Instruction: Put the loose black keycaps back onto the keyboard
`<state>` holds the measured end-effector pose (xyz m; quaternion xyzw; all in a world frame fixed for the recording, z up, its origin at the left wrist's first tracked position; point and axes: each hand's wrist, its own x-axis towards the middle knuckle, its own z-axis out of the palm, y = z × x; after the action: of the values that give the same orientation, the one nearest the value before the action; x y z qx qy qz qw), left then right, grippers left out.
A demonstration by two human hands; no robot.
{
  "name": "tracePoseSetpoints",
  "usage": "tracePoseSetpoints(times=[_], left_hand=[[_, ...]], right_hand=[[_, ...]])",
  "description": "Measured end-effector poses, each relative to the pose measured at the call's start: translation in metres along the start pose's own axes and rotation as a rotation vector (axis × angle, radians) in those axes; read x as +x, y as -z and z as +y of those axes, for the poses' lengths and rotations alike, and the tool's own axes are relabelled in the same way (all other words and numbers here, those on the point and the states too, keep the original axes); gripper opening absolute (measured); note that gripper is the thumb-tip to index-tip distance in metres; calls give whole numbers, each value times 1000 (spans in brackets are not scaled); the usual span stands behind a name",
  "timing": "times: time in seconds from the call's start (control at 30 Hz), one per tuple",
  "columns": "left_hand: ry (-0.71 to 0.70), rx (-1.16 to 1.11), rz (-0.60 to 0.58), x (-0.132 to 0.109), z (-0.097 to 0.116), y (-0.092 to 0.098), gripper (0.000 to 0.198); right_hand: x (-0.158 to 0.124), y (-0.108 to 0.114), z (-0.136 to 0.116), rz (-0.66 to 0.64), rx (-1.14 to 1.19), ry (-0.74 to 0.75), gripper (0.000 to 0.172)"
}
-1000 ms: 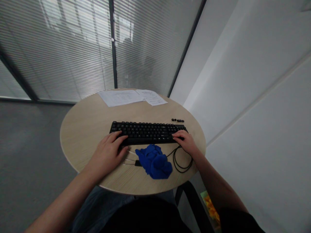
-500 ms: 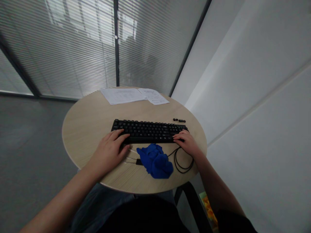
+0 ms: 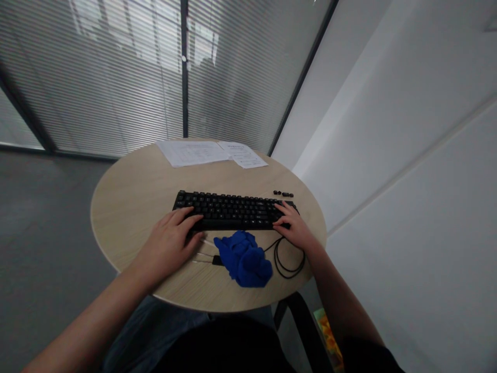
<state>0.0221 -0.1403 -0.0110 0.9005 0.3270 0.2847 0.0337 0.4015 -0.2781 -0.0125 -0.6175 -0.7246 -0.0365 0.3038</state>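
A black keyboard lies across the middle of the round wooden table. My left hand rests at its left end, fingers apart, with the fingertips on the near left corner. At the right end, my right hand touches the keys with its fingers spread. Just in front of the keyboard lies a crumpled blue cloth. A tool with a black part and thin metal prongs sticks out from the cloth's left side. To the right of the cloth is a coiled black cable.
Several small black pieces sit in a row behind the keyboard's right end. Printed papers lie at the table's far edge. A white wall stands on the right, and a black chair armrest is below the table.
The fingers of my right hand have spread and reach farther over the keys. My left hand stays at the keyboard's left end. The whole view has shifted slightly.
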Motion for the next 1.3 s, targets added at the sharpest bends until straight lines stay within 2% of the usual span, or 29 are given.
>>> tracePoseSetpoints(times=[0.17,0.23,0.33,0.47,0.57,0.73,0.9,0.97,1.07,1.17,1.3], left_hand=[[-12,1,28,-1,-4,-4,54],[-16,4,39,-2,-5,-6,54],[-7,11,53,-4,-7,-9,53],[15,-6,60,-5,-9,-14,50],[27,-9,63,-6,-9,-16,49],[39,-46,70,-8,-8,-16,49],[36,-65,79,-8,-7,-16,49],[26,-44,76,-8,-6,-15,50],[12,-29,63,-7,-5,-13,50],[14,-37,58,-7,-3,-11,50],[19,-61,56,-6,-3,-10,49]], right_hand=[[4,11,5,54,16,70,9],[17,20,18,108,4,66,16],[51,32,47,143,-43,1,24],[101,32,89,36,-110,-164,19],[124,23,109,-76,-127,-254,15],[136,12,118,-148,-124,-303,11],[141,6,112,-166,-106,-354,7],[140,8,103,-147,-92,-375,9],[126,18,82,-42,-6,-339,17],[89,26,58,94,113,-237,19],[30,21,35,199,206,-195,18]])
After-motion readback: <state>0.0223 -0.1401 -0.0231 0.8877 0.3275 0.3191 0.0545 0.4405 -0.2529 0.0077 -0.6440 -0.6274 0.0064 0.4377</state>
